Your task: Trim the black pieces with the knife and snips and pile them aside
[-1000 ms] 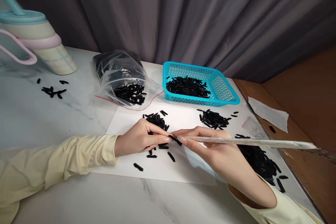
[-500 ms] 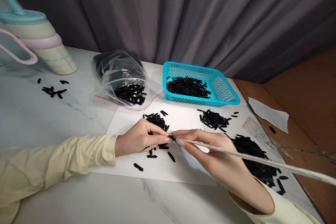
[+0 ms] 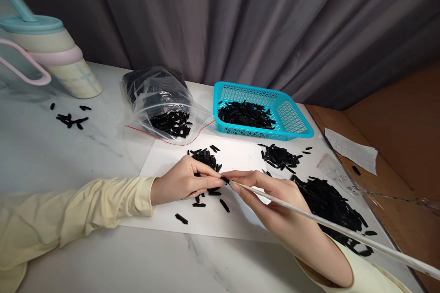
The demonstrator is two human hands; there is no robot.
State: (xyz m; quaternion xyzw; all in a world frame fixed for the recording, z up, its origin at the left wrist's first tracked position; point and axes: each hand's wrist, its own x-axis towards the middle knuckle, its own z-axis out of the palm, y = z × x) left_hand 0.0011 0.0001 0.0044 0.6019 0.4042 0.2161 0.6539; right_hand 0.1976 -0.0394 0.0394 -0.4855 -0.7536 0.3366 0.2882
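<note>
Many black pieces (image 3: 205,160) on white paper (image 3: 202,226), marbled tabletop (image 3: 161,261), grey curtain (image 3: 227,23) behind

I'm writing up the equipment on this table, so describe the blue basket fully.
The blue basket looks like plastic: a shallow, rectangular tray with rounded corners, flared walls pierced with small openings, and a smooth rim. It stands upright near the table's far edge, before the dark curtain. Black pieces heap toward its left side, leaving floor bare at right. The clear bag's mouth reaches its left front corner; contact is unclear. Neither of the hands touches it.
</note>
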